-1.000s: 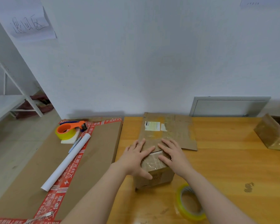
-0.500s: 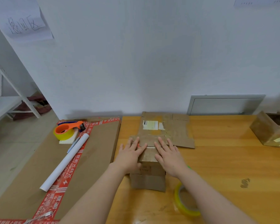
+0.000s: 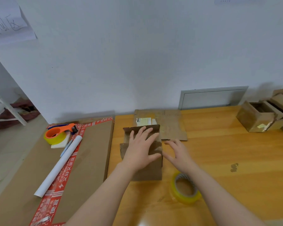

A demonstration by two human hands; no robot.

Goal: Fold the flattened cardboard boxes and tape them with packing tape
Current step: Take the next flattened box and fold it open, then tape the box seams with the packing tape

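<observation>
A small brown cardboard box (image 3: 149, 172) stands on the wooden table (image 3: 227, 160), its far flaps raised. My left hand (image 3: 140, 147) lies flat on its top with fingers spread and straight. My right hand (image 3: 178, 154) is beside the box's right edge, fingers straight, just off the cardboard. A flattened cardboard box (image 3: 168, 126) with a pale label lies behind it against the wall. A roll of clear yellowish packing tape (image 3: 185, 190) lies on the table under my right forearm.
Left of the table lies a large cardboard sheet (image 3: 91, 160) with red printed tape, a white paper roll (image 3: 59, 165), a pen and an orange tape dispenser (image 3: 59, 132). Folded boxes (image 3: 258, 118) stand at the far right. A white wall is close behind.
The box has tipped away from me, showing a plain side. My right hand slid off its top to the right. My left hand stayed on top.
</observation>
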